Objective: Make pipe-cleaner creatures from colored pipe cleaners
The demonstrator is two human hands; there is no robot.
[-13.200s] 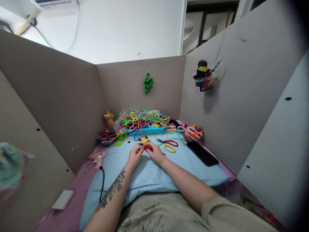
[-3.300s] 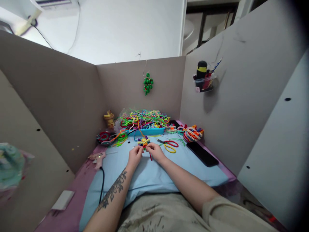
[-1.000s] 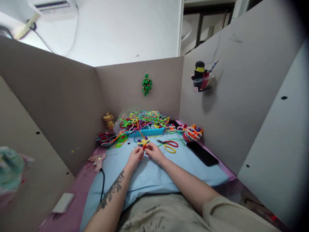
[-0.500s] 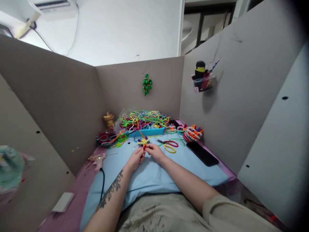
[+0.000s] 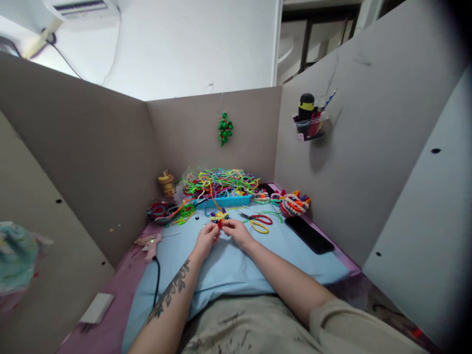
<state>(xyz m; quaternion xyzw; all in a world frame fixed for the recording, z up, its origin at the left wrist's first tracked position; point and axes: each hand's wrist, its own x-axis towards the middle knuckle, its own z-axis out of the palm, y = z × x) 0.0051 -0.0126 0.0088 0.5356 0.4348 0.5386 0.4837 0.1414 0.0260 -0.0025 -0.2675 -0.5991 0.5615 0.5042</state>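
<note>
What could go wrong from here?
1. The red piece is small and sits at the fingertips of the left hand and right hand; a loose grip might drop it.
2. The glue gun shows a green light, so it may be hot, and its cord runs down to the left forearm, which could snag it.
3. The scissors lie close beyond the right hand; a careless reach could nick it.
</note>
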